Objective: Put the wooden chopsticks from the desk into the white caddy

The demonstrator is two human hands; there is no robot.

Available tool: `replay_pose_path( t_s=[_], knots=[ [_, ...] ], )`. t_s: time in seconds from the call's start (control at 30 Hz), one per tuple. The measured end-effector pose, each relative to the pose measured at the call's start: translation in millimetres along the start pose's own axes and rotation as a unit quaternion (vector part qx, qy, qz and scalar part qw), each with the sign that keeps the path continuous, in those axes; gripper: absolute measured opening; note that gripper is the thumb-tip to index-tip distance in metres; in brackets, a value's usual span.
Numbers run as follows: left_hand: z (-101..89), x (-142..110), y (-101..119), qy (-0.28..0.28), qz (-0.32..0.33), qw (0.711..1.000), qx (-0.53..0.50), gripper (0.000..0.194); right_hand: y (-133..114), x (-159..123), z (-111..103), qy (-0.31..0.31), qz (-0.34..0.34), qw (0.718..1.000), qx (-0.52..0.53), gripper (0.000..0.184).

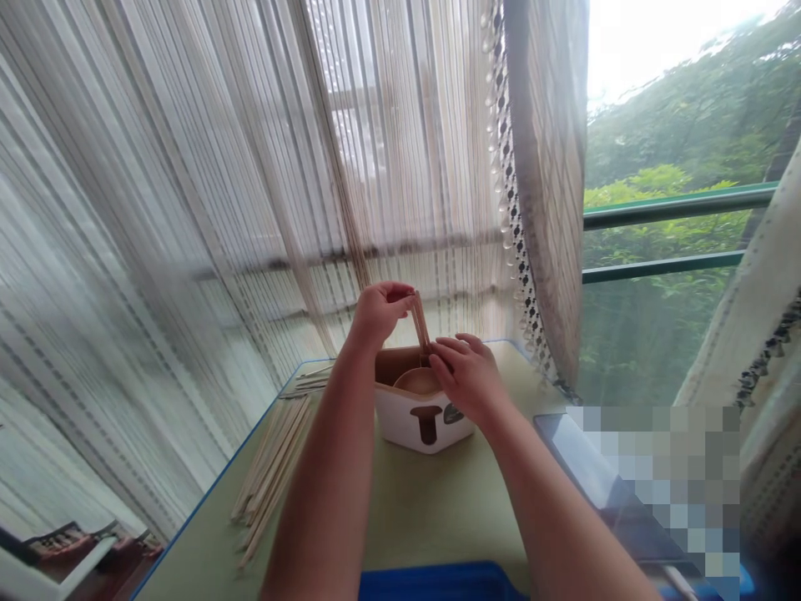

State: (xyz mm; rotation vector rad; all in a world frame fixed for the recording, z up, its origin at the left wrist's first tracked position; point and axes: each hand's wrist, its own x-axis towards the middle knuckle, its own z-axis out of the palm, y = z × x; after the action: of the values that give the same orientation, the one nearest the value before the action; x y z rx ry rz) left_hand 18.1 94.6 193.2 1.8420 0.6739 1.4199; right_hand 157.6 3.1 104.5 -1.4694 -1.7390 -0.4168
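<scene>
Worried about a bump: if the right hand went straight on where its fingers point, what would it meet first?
Probably the wooden sticks held in the left hand. The right hand points across the white box and its fingertips look almost at them, though depth is hard to judge.

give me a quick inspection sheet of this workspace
surface: green table, blue edge
job's things: white box holding a wooden spoon; loose sticks lying left of it
clutter: dark device, partly blurred out; blue tray at the near edge
grippers: left hand at upright sticks above the box; right hand over the box rim, fingers spread
cables: nothing seen
surroundings: string curtain, green railing, trees outside
</scene>
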Motion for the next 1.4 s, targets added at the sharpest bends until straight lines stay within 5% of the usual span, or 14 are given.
replay_pose_path(
  t_s=[0.2, 0.43, 0.8, 1.03, 1.2, 1.3, 1.4],
  knots=[
    [0.6, -1, -4, -0.026, -0.052, 0.996, -0.065, 0.034, 1, -1, -2, -0.013, -0.012, 1.0, 0.006, 0.033],
    [3.0, 5, -4, 0.007, 0.013, 0.997, -0.07, 0.031, 4, 2, 2, -0.021, -0.002, 1.0, 0.021, 0.036],
    [-0.1, -2, 4, -0.066, -0.025, 0.997, -0.004, 0.029, 8, 0, 6, 0.009, -0.001, 0.998, 0.059, 0.038],
    [-1.8, -1, 0, -0.066, -0.064, 0.994, 0.06, 0.069, 11, 0, 11, 0.028, 0.006, 0.995, 0.094, 0.035],
    [-5.4, -15, 30, 0.07, 0.006, 0.987, 0.147, 0.075, 12, 1, 11, 0.042, 0.004, 0.995, 0.091, 0.032],
    [-8.7, -37, 69, 0.179, 0.079, 0.969, 0.153, 0.064, 11, 1, 7, 0.102, 0.018, 0.992, 0.075, 0.029],
    [-17.4, -67, 88, 0.23, 0.099, 0.955, 0.159, 0.054, 3, -5, 3, 0.167, 0.003, 0.984, 0.067, 0.03]
  ],
)
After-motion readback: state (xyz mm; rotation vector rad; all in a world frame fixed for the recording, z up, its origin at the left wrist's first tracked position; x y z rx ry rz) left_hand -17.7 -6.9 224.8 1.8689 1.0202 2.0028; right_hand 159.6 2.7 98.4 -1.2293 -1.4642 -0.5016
